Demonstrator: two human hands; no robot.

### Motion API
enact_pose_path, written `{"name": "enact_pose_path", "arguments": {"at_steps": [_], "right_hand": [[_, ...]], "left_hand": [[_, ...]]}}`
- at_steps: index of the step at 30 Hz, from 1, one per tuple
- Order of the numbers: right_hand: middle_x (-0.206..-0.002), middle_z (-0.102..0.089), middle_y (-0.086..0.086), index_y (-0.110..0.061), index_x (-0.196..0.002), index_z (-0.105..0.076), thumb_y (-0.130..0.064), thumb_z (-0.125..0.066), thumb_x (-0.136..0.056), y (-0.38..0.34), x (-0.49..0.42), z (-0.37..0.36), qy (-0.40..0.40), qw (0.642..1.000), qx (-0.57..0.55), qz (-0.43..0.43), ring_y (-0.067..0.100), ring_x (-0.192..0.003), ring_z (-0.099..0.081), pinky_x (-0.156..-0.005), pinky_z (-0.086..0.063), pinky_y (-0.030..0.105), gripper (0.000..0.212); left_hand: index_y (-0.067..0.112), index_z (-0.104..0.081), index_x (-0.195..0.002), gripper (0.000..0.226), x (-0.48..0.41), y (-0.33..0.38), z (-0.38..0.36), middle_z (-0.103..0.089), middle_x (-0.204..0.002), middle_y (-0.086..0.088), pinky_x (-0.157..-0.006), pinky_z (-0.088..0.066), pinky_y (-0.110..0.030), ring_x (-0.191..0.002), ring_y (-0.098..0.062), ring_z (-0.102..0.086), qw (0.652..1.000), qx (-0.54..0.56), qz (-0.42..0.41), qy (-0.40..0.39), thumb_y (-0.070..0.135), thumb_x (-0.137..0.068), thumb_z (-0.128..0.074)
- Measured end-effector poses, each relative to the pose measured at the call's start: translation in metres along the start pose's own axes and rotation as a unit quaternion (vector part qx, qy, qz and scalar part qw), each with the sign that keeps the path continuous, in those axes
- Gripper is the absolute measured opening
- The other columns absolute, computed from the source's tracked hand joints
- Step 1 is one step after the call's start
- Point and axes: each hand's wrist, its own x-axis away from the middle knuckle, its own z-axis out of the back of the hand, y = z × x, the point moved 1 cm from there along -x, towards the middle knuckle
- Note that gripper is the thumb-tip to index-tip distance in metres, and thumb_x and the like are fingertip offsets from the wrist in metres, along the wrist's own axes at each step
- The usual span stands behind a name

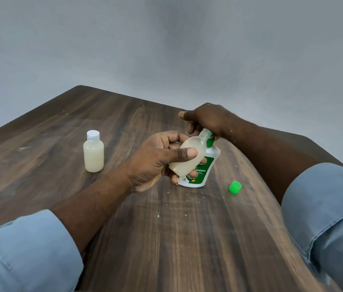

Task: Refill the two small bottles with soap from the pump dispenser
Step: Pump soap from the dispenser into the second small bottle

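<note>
Dark-brown wood-grain worktop (166,228) carries all items; grey wall (166,39) behind.

1. Pump dispenser (206,165): white body w/ green label, standing upright on worktop, centre-right. Lower front partly hidden by held bottle. Green collar visible at the neck; pump head mostly covered by the hand above.

2. Right hand (206,121): positioned on top of the dispenser, fingers curled down over the pump head and gripping it. One fingertip points out to the left. Whether the head is depressed: cannot tell.

3. Small open bottle (193,143): translucent, no cap, contains pale cream soap to approx. shoulder level. Held off the worktop, tilted w/ neck up and to the right; mouth sits right at the green spout area of the dispenser. Soap flow not discernible.

4. Left hand (156,159): wrapped round the open bottle, thumb laid across the front, fingers curled behind and under the base.

5. Capped small bottle (93,154): stands upright on worktop, well apart to the left of both hands. White flip cap (93,134) fitted; filled w/ the same pale soap nearly to the shoulder.

6. Green cap (235,187): lies on worktop near the dispenser, right of its base, not touching.

7. Both forearms bare; light-blue sleeves (25,253) rolled up near the elbows.
</note>
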Motion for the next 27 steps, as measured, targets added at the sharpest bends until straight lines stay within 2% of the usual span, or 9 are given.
{"name": "enact_pose_path", "arguments": {"at_steps": [4, 9, 12, 14, 19, 27], "right_hand": [[-0.069, -0.070, 0.003, -0.016, -0.067, -0.072, -0.061, -0.057, -0.095, 0.0033, -0.0026, -0.0024, 0.000, 1.000, -0.019, -0.005, 0.021, -0.062, -0.060, -0.062, -0.046, 0.033, 0.055], [-0.058, -0.065, -0.003, -0.017, -0.065, -0.069, -0.060, -0.057, -0.096, -0.0017, 0.0015, 0.0020, -0.002, 1.000, 0.016, -0.006, 0.015, -0.054, -0.057, -0.056, -0.044, 0.029, 0.054], [-0.062, -0.065, -0.002, -0.015, -0.069, -0.069, -0.059, -0.056, -0.097, -0.0054, 0.0005, 0.0067, 0.008, 0.999, 0.052, 0.006, 0.014, -0.052, -0.056, -0.054, -0.043, 0.028, 0.054], [-0.065, -0.066, -0.001, -0.015, -0.070, -0.070, -0.060, -0.057, -0.096, -0.0046, -0.0008, 0.0061, 0.009, 0.999, 0.034, 0.006, 0.015, -0.054, -0.057, -0.054, -0.044, 0.028, 0.054], [-0.074, -0.072, 0.005, -0.014, -0.073, -0.073, -0.061, -0.057, -0.095, 0.0022, -0.0011, -0.0017, -0.007, 1.000, -0.018, -0.011, 0.022, -0.066, -0.062, -0.066, -0.049, 0.035, 0.055], [-0.055, -0.063, -0.004, -0.015, -0.069, -0.068, -0.059, -0.057, -0.096, -0.0041, 0.0049, 0.0034, -0.003, 1.000, 0.005, -0.019, 0.012, -0.048, -0.056, -0.053, -0.042, 0.026, 0.053]], "left_hand": [[0.001, -0.058, -0.126, 0.042, -0.0015, -0.0013, 0.0002, -0.073, -0.115, -0.028, -0.047, -0.055, -0.027, -0.083, -0.034, -0.075, 1.000, -0.002, 0.002, -0.001, 0.020, -0.091, -0.071], [0.001, -0.059, -0.125, 0.041, -0.0019, -0.0014, 0.0005, -0.073, -0.116, -0.029, -0.048, -0.055, -0.028, -0.084, -0.035, -0.074, 1.000, -0.010, 0.000, -0.001, 0.021, -0.092, -0.070], [0.002, -0.059, -0.125, 0.041, -0.0021, 0.0000, -0.0003, -0.072, -0.116, -0.029, -0.048, -0.055, -0.028, -0.083, -0.035, -0.074, 1.000, -0.004, -0.003, 0.000, 0.021, -0.091, -0.071], [0.002, -0.059, -0.124, 0.040, -0.0017, 0.0010, 0.0000, -0.073, -0.116, -0.029, -0.047, -0.055, -0.027, -0.082, -0.034, -0.075, 1.000, -0.001, -0.002, 0.003, 0.020, -0.090, -0.071], [-0.001, -0.057, -0.128, 0.045, -0.0018, -0.0008, 0.0001, -0.073, -0.115, -0.028, -0.048, -0.055, -0.028, -0.083, -0.034, -0.075, 1.000, -0.008, 0.002, -0.002, 0.020, -0.091, -0.071], [0.004, -0.060, -0.123, 0.039, -0.0008, 0.0004, -0.0005, -0.073, -0.116, -0.028, -0.048, -0.055, -0.028, -0.083, -0.033, -0.075, 1.000, -0.005, 0.001, 0.000, 0.020, -0.090, -0.071]]}}
